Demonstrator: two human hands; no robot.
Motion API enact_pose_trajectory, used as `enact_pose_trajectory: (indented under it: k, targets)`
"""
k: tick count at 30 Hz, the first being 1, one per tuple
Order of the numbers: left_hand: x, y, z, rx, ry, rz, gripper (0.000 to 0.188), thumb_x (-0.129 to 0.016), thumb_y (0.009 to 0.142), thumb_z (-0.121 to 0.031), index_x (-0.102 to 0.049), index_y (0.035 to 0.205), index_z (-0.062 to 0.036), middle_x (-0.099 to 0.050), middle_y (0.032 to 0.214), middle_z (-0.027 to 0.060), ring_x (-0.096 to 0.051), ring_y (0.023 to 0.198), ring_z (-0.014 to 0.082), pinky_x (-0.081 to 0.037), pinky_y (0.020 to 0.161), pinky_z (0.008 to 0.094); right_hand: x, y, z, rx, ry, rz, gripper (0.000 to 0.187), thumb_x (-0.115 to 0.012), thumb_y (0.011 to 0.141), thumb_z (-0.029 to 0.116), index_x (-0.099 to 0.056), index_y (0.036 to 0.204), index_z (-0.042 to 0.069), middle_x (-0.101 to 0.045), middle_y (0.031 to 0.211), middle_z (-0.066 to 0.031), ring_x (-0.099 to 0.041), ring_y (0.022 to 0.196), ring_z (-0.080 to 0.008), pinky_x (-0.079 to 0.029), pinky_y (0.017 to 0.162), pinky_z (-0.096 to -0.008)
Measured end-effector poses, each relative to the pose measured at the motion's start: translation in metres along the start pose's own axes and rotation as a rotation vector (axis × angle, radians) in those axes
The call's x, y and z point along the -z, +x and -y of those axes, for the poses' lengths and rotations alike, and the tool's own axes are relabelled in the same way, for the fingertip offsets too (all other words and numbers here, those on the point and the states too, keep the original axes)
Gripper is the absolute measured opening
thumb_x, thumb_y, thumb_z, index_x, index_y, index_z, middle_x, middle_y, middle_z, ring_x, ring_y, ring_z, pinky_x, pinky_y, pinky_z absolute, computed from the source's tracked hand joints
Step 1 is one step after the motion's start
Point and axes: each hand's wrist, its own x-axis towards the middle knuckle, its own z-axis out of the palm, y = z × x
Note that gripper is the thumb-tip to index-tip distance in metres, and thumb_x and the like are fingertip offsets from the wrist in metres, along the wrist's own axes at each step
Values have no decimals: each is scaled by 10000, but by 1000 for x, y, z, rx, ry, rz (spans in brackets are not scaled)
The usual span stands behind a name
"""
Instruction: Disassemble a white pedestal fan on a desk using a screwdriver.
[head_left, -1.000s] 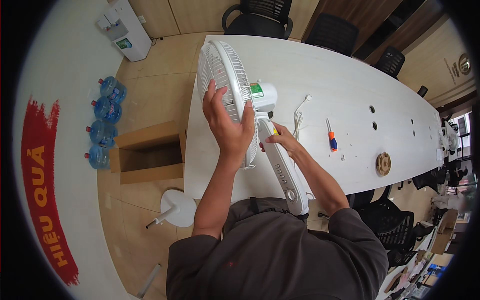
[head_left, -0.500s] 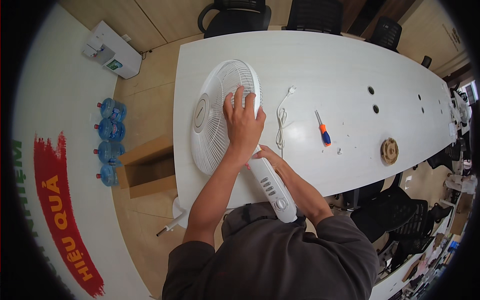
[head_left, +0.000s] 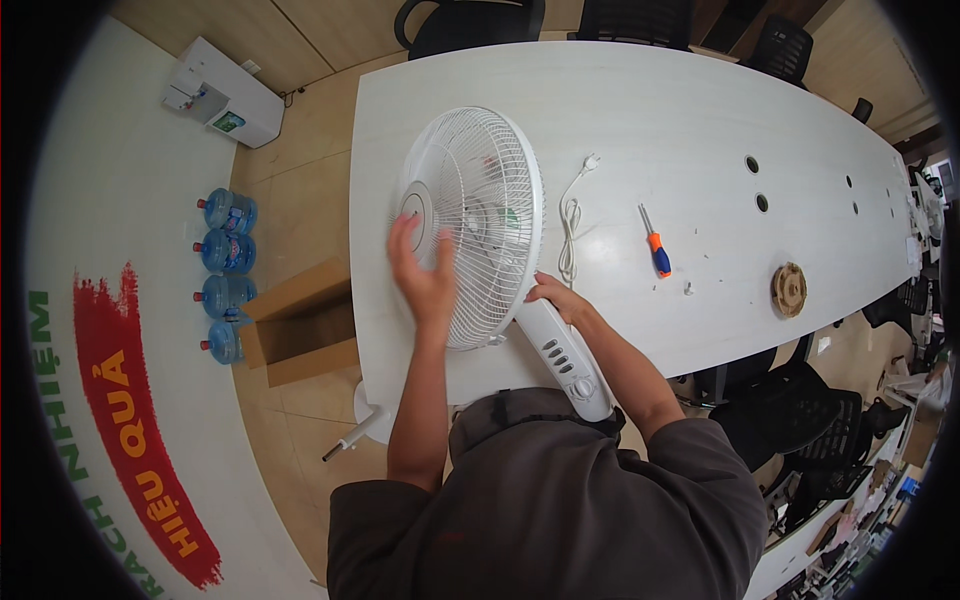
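Note:
A white electric fan (head_left: 490, 215) lies at the left end of the white table, its caged head toward the far side and its control column (head_left: 568, 365), with grey buttons and a round dial, pointing toward me. My left hand (head_left: 425, 285), slightly blurred, is at the front of the cage beside the round hub cap (head_left: 418, 210); its fingers are apart and hold nothing. At the neck behind the cage, my right hand (head_left: 558, 297) grips the fan, some fingers hidden by it. The pale power cord (head_left: 569, 235) lies bundled on the table to the right, plug at the far end.
A screwdriver (head_left: 657, 250) with an orange and blue handle and a brown round coil-like object (head_left: 789, 290) lie farther right. An open cardboard box (head_left: 305, 330), a white stand with a pole (head_left: 370, 420) and several water bottles (head_left: 228, 255) are at the left. Black chairs (head_left: 790, 420) flank the table.
My left hand has left the cage's right rim and moved left and nearer to me, beside the hub cap. The fan head has turned, showing more of its front. My right hand stays at the neck.

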Motion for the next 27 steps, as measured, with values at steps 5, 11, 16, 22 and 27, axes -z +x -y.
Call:
enact_pose_trajectory:
  k: [5,11,16,22,27]
  targets:
    - [39,-61,168,681,24,-244,667,-627,922,-420,-428,1357,44,-452,1381,206,-436,1291,345,-349,1082,438,-10,-13,-4,16,-117,-216,712,-588,717,-12,-428,1411,15,-593,1247,-124,-581,1134,-207,-477,975,-340]
    - [32,-107,189,1224,-843,41,783,-487,941,-596,-359,1444,-10,-390,1479,143,-410,1333,303,-351,1092,442,-1,-25,-13,69,-288,-342,621,-658,822,119,-451,1400,25,-590,1270,-116,-598,1101,-196,-487,942,-326]
    - [36,-132,203,1274,-1297,207,729,-432,951,-607,-376,1453,-82,-448,1451,104,-427,1326,312,-368,1089,472,5,-60,-40,69,-846,-424,619,-693,842,207,-462,1383,15,-571,1309,-148,-583,1139,-240,-450,990,-356]
    - [27,-148,209,1156,-1305,139,656,-553,947,-487,-390,1427,-70,-469,1426,74,-501,1247,283,-429,1044,462,7,-48,-53,145,-878,-551,571,-714,854,192,-504,1344,-11,-593,1284,-130,-554,1159,-218,-425,1003,-330]
    - [25,-98,175,1000,-1267,88,602,-642,932,-277,-372,1422,-55,-493,1378,73,-517,1221,250,-447,1035,416,1,-34,-42,273,-764,-526,510,-682,871,156,-525,1321,-24,-627,1212,-119,-572,1115,-219,-449,966,-334]
